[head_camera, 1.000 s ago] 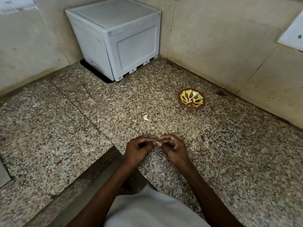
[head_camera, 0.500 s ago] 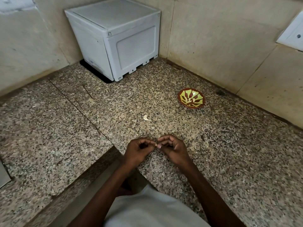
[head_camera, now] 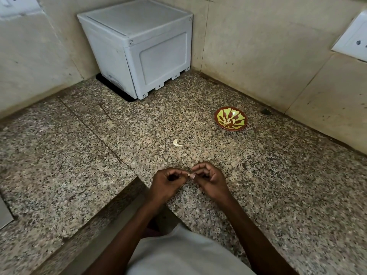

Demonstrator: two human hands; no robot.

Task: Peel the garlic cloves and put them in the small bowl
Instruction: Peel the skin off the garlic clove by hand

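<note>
My left hand [head_camera: 165, 184] and my right hand [head_camera: 210, 180] meet fingertip to fingertip just above the granite counter near its front edge. Between them they pinch a small pale garlic clove [head_camera: 188, 174], mostly hidden by the fingers. A second whitish garlic clove [head_camera: 176, 143] lies loose on the counter a little beyond my hands. The small bowl [head_camera: 220, 124], brown with a yellow-green pattern, sits to the far right near the wall, and a few pale peeled cloves [head_camera: 229, 121] lie inside it.
A grey-white plastic box [head_camera: 139, 46] stands in the back corner against the tiled walls. Wall sockets [head_camera: 355, 42] show at the upper right. The speckled granite counter [head_camera: 278, 185] has a notch cut into its front edge under my left wrist.
Both hands stay together on the clove with only slight finger movement. The loose clove and the bowl have not moved.
</note>
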